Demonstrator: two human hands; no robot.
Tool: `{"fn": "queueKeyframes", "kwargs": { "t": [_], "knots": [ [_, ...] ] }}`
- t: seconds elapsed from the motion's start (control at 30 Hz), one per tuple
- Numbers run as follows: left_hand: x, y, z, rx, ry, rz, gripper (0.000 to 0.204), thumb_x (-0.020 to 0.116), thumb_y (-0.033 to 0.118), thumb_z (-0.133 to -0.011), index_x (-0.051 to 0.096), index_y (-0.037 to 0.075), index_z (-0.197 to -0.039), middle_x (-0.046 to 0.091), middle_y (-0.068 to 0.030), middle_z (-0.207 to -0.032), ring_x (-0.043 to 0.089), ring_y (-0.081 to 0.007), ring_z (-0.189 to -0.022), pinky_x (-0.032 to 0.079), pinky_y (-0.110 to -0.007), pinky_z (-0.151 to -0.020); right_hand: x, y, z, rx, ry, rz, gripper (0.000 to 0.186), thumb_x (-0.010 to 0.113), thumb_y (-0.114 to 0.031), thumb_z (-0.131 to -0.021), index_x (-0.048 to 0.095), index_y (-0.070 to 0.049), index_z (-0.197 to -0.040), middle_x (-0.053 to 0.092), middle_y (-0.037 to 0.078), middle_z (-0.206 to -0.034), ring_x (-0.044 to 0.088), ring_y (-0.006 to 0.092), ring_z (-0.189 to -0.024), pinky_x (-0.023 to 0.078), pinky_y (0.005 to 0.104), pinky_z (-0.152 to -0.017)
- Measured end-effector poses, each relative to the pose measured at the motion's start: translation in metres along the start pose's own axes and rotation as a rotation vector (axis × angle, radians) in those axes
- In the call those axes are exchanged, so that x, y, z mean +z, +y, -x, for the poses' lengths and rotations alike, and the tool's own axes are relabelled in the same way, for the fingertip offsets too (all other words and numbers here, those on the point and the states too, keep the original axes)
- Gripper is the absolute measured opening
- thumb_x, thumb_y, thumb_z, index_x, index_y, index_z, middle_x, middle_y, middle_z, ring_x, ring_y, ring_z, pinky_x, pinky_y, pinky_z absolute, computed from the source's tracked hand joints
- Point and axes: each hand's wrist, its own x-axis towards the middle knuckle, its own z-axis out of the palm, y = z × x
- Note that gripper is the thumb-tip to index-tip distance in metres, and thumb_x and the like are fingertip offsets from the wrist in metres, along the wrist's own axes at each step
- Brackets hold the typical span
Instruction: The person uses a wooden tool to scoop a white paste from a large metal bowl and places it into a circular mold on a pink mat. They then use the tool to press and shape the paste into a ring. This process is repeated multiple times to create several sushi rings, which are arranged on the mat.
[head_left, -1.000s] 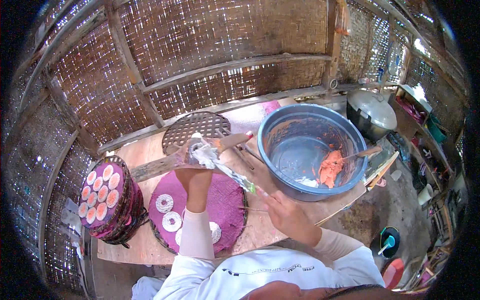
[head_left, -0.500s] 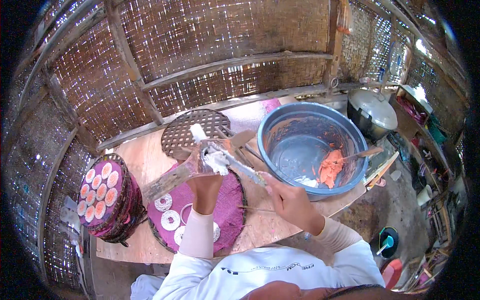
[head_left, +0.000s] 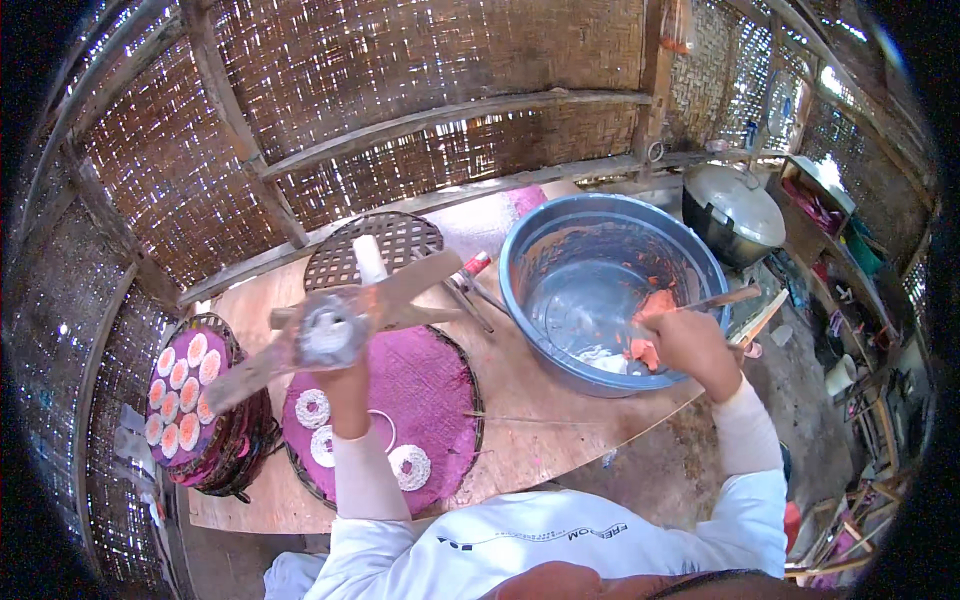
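Note:
My left hand (head_left: 350,392) grips a wooden hand tool (head_left: 240,375) with crossed bars, an upright white piece and white paste (head_left: 330,328) in its middle. Below it a round tray with purple cloth (head_left: 415,380) holds several white lacy rings (head_left: 410,465). My right hand (head_left: 690,348) is closed at the orange paste (head_left: 655,303) inside the large blue tub (head_left: 540,335); what it holds is hidden. A wooden stick (head_left: 735,296) slants over the tub's right rim, behind that hand. A smear of white paste (head_left: 600,358) lies on the tub's bottom.
Stacked trays with orange-centred white discs (head_left: 190,395) stand at the left of the plywood table (head_left: 540,440). An open-weave round tray (head_left: 340,250) lies at the back. A lidded pot (head_left: 733,225) stands behind the tub, beside a cluttered shelf (head_left: 810,200).
My right hand has moved right, from the white-smeared spatula at the wooden tool into the tub by the orange paste. My left hand and the tool have moved slightly left.

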Motion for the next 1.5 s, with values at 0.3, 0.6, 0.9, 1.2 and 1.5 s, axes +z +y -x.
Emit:
{"fn": "queueKeyframes", "kwargs": {
  "t": [0.3, 0.6, 0.9, 1.2, 1.5],
  "knots": [
    [-0.044, 0.068, -0.066, -0.289, -0.251, 1.558, 0.027, 0.073, 0.020, -0.067, 0.051, 0.013, -0.081, 0.042, -0.0046, -0.086, 0.047, -0.0169, -0.082, 0.041, -0.026, -0.071, 0.042, -0.014, -0.046, -0.086, -0.049, 0.043, 0.022, 0.048, -0.018, -0.081, 0.063, -0.003, -0.085, 0.063, 0.017, -0.084, 0.062, 0.0304, -0.077, 0.048, 0.0403, -0.068],
    [-0.023, 0.050, -0.045, 0.025, -0.542, 2.161, 0.031, 0.076, 0.022, -0.062, 0.060, 0.017, -0.088, 0.047, -0.0072, -0.100, 0.049, -0.0220, -0.097, 0.040, -0.034, -0.084, 0.046, -0.252, 0.010, -0.707, -1.745, -2.556, 0.072, 0.040, -0.062, -0.080, 0.038, -0.006, -0.126, 0.047, 0.017, -0.118, 0.050, 0.0234, -0.075, 0.042, 0.0335, -0.054],
    [-0.121, -0.041, 0.020, -0.060, -0.423, -0.014, 0.023, 0.060, 0.022, -0.075, 0.057, 0.007, -0.092, 0.060, -0.0078, -0.079, 0.058, -0.0186, -0.066, 0.045, -0.033, -0.059, 0.039, -0.218, -0.003, -0.255, -0.483, -2.160, 0.053, 0.042, -0.047, -0.087, 0.037, -0.004, -0.118, 0.049, 0.011, -0.098, 0.054, 0.0157, -0.069, 0.051, 0.0284, -0.049],
    [-0.169, 0.047, -0.003, -0.002, -0.644, -0.069, 0.045, 0.080, 0.041, -0.052, 0.064, 0.009, -0.080, 0.062, -0.0087, -0.073, 0.061, -0.0259, -0.068, 0.048, -0.034, -0.067, -0.013, -0.247, 0.001, -0.771, 0.128, -1.002, 0.087, 0.064, -0.034, -0.073, 0.015, 0.007, -0.132, 0.045, 0.022, -0.112, 0.048, 0.0303, -0.104, 0.037, 0.0400, -0.090],
    [-0.176, 0.064, 0.017, -0.232, -0.904, 0.101, 0.047, 0.075, 0.035, -0.055, 0.063, 0.007, -0.091, 0.063, -0.0131, -0.081, 0.061, -0.0316, -0.073, 0.048, -0.039, -0.064, 0.005, -0.270, 0.013, -1.024, 0.008, -0.914, 0.088, 0.072, -0.029, -0.068, 0.021, 0.007, -0.131, 0.034, 0.029, -0.128, 0.039, 0.0418, -0.115, 0.032, 0.0421, -0.097]
  ]
}}
